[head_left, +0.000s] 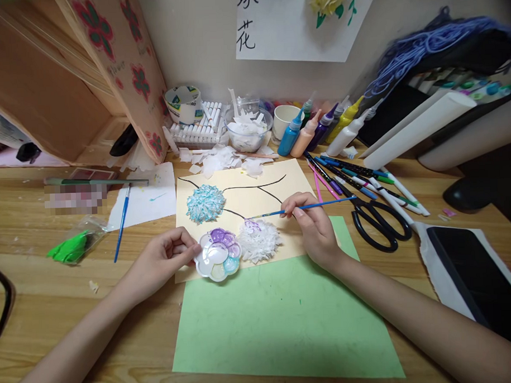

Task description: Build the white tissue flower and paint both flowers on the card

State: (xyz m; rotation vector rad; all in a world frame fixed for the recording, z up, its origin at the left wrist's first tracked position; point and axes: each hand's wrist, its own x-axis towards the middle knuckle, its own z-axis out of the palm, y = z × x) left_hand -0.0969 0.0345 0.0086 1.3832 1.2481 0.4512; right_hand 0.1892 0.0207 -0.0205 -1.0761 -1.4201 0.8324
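Note:
My left hand (165,256) pinches the left edge of a small flower-shaped paint palette (218,254) holding purple and pale blue paint. My right hand (310,220) grips a thin blue paintbrush (300,208); its tip touches the top of a white paper-tuft flower (259,240), where a little purple shows. A second tuft flower, tinted blue (204,203), sits to the upper left. Both flowers lie on a cream sheet (247,194) with black drawn stems. A light green sheet (280,319) lies under the cream sheet's near edge.
Black scissors (376,221) and several markers (355,179) lie to the right. Paint bottles (316,131), a cup (284,120), a bowl of paper scraps (248,130) and a marker box (201,129) line the wall. A spare brush (122,221) and green bag (71,247) lie left; a tablet (472,273) right.

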